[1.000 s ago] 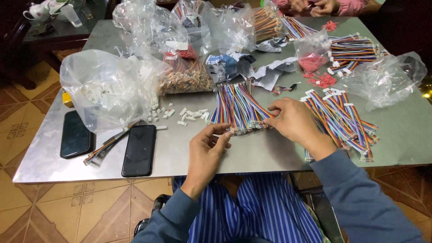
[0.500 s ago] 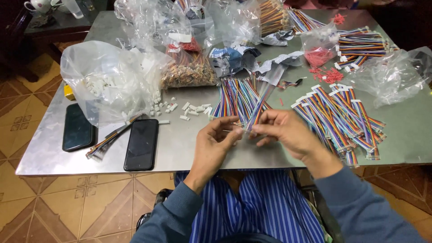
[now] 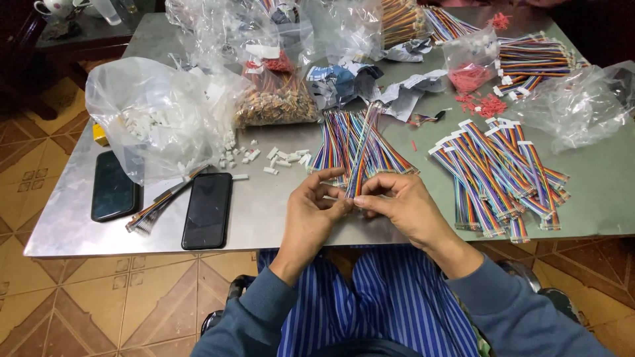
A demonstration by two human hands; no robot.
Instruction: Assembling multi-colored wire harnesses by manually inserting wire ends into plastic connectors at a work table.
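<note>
Metal table (image 3: 278, 205) bearing plastic bags (image 3: 155, 116), two dark phones (image 3: 207, 209) and heaps of rainbow ribbon cables (image 3: 503, 175). Left hand (image 3: 312, 213) and right hand (image 3: 405, 208) meet at the near edge, fingertips pinching one ribbon cable (image 3: 360, 162) at its lower end.

Soft even light, sharp focus

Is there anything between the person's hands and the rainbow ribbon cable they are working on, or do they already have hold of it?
Nothing visible is in the way. The left hand and right hand both already pinch the near end of the ribbon cable, which rises away from them over the loose cable pile on the table.
</note>
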